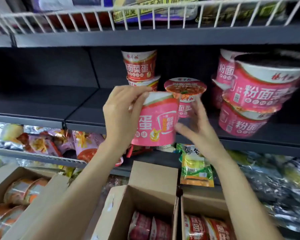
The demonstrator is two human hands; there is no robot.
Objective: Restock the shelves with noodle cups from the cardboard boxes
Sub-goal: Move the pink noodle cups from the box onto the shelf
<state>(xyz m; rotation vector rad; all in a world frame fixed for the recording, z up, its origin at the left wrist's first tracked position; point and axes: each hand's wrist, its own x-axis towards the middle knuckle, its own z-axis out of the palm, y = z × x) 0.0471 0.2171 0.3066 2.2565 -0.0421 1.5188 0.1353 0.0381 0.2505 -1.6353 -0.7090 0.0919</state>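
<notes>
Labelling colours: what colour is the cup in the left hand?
Pink with a white rim band, on the noodle cup; head view.

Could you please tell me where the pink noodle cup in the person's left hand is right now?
In the head view, centre frame, the pink noodle cup is held by the left hand before the middle shelf, left of the right hand.

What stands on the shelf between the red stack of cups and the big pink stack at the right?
In the head view, one pink noodle cup stands alone between the red stack and the pink stack; dark shelf shows around it.
</notes>
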